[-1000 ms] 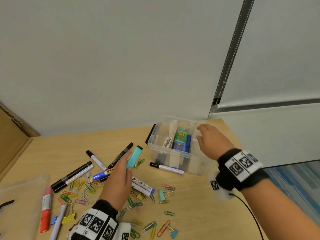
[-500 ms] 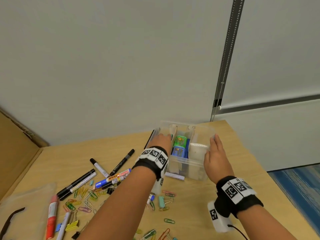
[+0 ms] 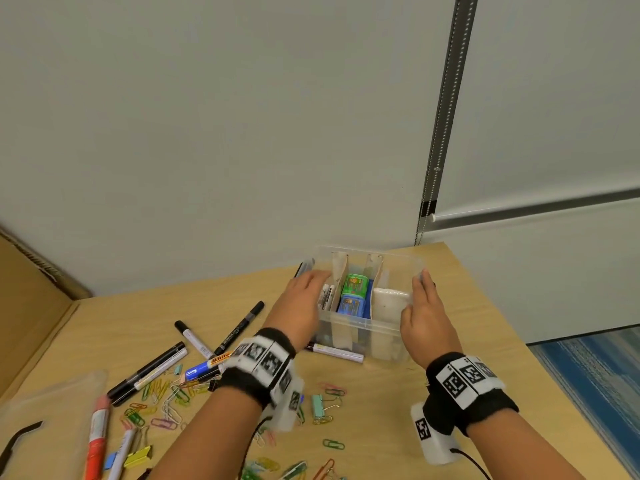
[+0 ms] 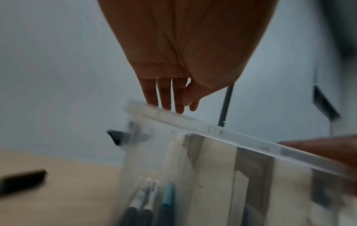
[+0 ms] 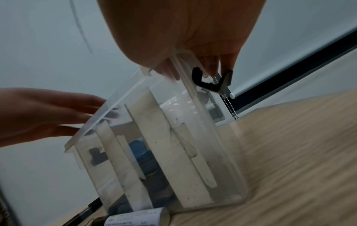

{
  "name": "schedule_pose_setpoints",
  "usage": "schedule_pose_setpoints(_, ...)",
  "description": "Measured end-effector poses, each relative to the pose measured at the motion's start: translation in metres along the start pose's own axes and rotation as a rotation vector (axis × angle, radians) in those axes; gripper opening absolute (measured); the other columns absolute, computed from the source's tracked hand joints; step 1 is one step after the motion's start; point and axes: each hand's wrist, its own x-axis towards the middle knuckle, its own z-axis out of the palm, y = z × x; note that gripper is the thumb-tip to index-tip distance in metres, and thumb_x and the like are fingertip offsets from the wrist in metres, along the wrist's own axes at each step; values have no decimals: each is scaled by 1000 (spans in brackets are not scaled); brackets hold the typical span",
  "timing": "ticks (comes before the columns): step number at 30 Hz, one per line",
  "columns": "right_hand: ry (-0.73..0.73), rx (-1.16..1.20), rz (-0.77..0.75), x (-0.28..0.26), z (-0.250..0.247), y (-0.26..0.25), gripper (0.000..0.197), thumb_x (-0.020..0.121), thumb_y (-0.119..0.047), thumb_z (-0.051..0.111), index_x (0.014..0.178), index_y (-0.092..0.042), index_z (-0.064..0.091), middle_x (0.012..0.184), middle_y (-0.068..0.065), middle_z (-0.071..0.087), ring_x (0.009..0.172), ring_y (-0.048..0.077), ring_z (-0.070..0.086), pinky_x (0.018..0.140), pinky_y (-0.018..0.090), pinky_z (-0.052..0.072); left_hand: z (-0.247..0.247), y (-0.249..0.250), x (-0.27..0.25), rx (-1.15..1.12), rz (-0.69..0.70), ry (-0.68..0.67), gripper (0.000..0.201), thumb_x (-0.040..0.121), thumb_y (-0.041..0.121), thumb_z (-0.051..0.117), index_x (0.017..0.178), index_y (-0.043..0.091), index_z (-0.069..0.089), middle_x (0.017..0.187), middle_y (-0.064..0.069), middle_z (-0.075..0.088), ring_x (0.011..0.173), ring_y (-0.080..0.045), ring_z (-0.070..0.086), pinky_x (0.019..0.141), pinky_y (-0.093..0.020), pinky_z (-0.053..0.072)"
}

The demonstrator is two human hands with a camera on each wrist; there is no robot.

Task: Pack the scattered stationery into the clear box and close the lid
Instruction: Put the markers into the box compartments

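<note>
The clear box [image 3: 349, 325] stands lidless near the table's far edge, split by white dividers. Pens [image 3: 326, 296] stand in its left section, a green item [image 3: 355, 285] and a blue item [image 3: 349, 304] in the middle, a white block [image 3: 388, 299] on the right. My left hand [image 3: 304, 296] lies against the box's left rim [image 4: 212, 130] with straight fingers [image 4: 168, 97] and holds nothing. My right hand [image 3: 424, 306] pinches the right wall [image 5: 204, 122], thumb over the rim and fingers outside. Markers [image 3: 239, 329], paper clips [image 3: 166, 407] and binder clips [image 3: 320, 408] lie scattered at the left and front.
A white marker [image 3: 336, 351] lies against the box's front. The translucent lid [image 3: 52, 410] with a black latch rests at the front left, a red marker [image 3: 97, 438] beside it. A cardboard panel [image 3: 31, 306] rises on the left. The table's right edge [image 3: 512, 327] is close to my right wrist.
My left hand carried a teal highlighter to the box, left it inside, and now rests empty on the left rim. My right hand moved from the far rim to the right wall.
</note>
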Motion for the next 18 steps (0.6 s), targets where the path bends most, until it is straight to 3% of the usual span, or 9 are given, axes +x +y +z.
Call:
schedule_pose_setpoints(3, 21, -84, 10, -4, -3, -5, 55, 95, -16, 37, 148, -7, 24, 160, 8, 9, 147, 27, 11, 119, 40, 18, -12, -23, -45, 71, 4, 50, 63, 92, 4, 44, 147, 28, 24, 151, 9, 26, 140, -11, 22, 118, -33, 24)
schedule_pose_setpoints(5, 119, -152, -96, -12, -5, -17, 51, 92, -13, 43, 142, -10, 35, 157, 9, 21, 146, 29, 12, 119, 45, 17, -15, -50, -66, 85, -79, 40, 57, 94, 11, 44, 145, 28, 27, 148, 8, 31, 137, -12, 25, 116, -31, 27)
schedule_pose_setpoints(7, 187, -59, -295, -24, -4, -38, 41, 91, -10, 46, 131, -12, 47, 149, 4, 33, 145, 22, 19, 117, 43, 24, -16, -79, -75, 139, -191, 7, 51, 94, 12, 44, 142, 26, 34, 145, 5, 37, 133, -15, 30, 113, -32, 31)
schedule_pose_setpoints(8, 169, 30, -377, -30, -1, -50, 36, 91, -10, 46, 126, -13, 50, 145, -1, 37, 144, 16, 22, 116, 36, 26, -15, -93, -76, 198, -251, -31, 51, 93, 10, 44, 141, 25, 36, 144, 4, 38, 132, -18, 32, 111, -33, 32)
schedule_pose_setpoints(11, 37, 140, -532, -42, 14, -82, 25, 92, -18, 41, 113, -19, 54, 122, -9, 49, 122, 2, 42, 100, 15, 34, -11, -125, -68, 353, -375, -167, 52, 91, 9, 46, 140, 23, 37, 143, 0, 38, 130, -23, 34, 108, -36, 36)
schedule_pose_setpoints(14, -136, 11, -598, -44, 43, -93, 17, 89, -23, 41, 96, -19, 57, 94, -7, 53, 84, 7, 51, 70, 16, 38, -6, -145, -55, 404, -419, -233, 50, 92, 11, 47, 139, 22, 38, 140, -2, 41, 127, -25, 38, 103, -37, 40)
schedule_pose_setpoints(16, -223, -156, -623, -40, 62, -91, 13, 86, -16, 50, 95, -14, 59, 92, 1, 56, 82, 18, 58, 62, 23, 38, -4, -152, -46, 408, -433, -250, 48, 93, 11, 43, 139, 22, 37, 139, -3, 42, 125, -26, 40, 101, -38, 41)
schedule_pose_setpoints(18, -350, -299, -551, -39, 75, -88, 25, 89, -13, 48, 113, -9, 56, 111, 6, 55, 100, 25, 56, 70, 31, 44, 1, -156, -37, 375, -466, -261, 51, 92, 8, 42, 141, 23, 34, 140, -4, 41, 125, -26, 40, 101, -39, 42)
